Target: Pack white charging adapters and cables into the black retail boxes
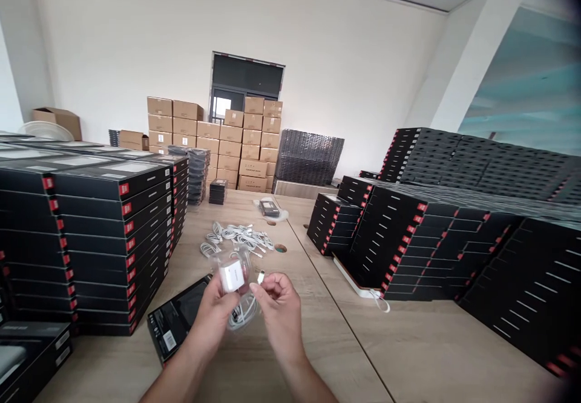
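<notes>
My left hand (213, 312) is closed on a white charger block (232, 276) wrapped in a clear plastic bag, held up over the wooden table (408, 354). My right hand (278, 312) pinches the plug end of a coiled white cable (245, 313) that hangs between both hands. Just under my left hand lies an open black product box (175, 324). Farther back on the table sits a loose pile of white cables (236, 236).
Tall stacks of black boxes with red tags stand at the left (104, 233) and at the right (408, 233). Brown cartons (227, 143) are piled by the far wall, beside stacked dark trays (308, 158). A small bagged item (270, 208) lies mid-table.
</notes>
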Demonstrator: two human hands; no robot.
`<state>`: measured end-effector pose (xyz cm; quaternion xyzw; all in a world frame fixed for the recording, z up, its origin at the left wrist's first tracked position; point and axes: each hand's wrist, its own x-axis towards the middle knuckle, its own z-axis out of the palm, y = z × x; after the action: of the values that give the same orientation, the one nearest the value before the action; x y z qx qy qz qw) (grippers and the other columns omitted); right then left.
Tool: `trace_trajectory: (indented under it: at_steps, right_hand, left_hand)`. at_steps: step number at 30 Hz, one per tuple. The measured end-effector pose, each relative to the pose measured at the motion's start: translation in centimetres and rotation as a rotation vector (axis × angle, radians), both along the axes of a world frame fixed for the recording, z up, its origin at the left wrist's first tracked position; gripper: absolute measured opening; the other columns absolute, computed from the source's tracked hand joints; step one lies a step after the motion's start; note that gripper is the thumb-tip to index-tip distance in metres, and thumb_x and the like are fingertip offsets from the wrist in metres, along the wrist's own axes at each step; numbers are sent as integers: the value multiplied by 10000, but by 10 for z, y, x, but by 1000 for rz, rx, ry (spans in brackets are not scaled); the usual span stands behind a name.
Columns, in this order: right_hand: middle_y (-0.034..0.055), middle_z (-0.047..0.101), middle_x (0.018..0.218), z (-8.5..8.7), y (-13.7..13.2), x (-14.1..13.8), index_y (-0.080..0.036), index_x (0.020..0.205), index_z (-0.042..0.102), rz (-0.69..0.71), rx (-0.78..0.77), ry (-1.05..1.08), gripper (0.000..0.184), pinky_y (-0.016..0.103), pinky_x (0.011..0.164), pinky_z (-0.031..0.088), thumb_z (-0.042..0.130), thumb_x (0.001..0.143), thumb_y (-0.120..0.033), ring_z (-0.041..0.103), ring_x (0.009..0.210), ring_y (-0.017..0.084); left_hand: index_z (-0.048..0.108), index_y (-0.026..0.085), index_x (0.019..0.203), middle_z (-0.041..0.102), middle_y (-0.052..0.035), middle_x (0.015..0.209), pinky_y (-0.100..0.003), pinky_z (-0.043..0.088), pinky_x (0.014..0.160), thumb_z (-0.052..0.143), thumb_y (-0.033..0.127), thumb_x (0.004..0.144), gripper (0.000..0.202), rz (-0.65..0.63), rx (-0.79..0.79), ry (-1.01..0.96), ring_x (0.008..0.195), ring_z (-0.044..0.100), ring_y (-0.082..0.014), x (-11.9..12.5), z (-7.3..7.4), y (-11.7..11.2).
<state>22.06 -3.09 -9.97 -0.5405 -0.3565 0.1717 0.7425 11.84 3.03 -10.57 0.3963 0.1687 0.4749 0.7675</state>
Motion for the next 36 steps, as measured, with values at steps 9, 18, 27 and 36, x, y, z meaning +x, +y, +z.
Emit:
trace_trajectory:
  at_steps: [9, 18, 27, 36]
  right_hand:
    - [45, 727, 741, 3, -4, -1, -180, 857, 742, 56, -126, -159, 226, 304, 634, 484, 643, 794, -373, 625, 674, 209]
    - [40, 726, 766, 1, -4, 3, -189, 1026, 661, 29, -125, -303, 222, 292, 678, 500, 575, 846, -286, 660, 696, 203]
    - [51, 730, 738, -2, -3, 13, -196, 1007, 755, 55, -209, -320, 276, 332, 650, 523, 558, 862, -324, 648, 660, 226]
    - [71, 605, 832, -2, -9, 11, -287, 1211, 687, -164, -295, -1066, 410, 366, 732, 487, 524, 851, -176, 575, 797, 233]
  left_hand:
    - [613, 211, 1214, 729, -64, 1116, -362, 488, 944, 714, 125, 607, 622, -15, 69, -1, 1061, 654, -262, 4, 0, -6]
    - [623, 209, 1207, 744, -79, 1069, -372, 498, 916, 769, 152, 595, 632, -92, -44, -47, 1026, 674, -269, 4, -3, -6]
    - [703, 178, 1043, 761, -73, 943, -298, 521, 747, 785, 164, 570, 480, -124, -16, 24, 836, 701, -231, 3, 1, -8]
    - [709, 161, 930, 766, -55, 804, -306, 535, 677, 735, 140, 552, 380, -164, -110, -39, 685, 708, -213, -5, 6, -8]
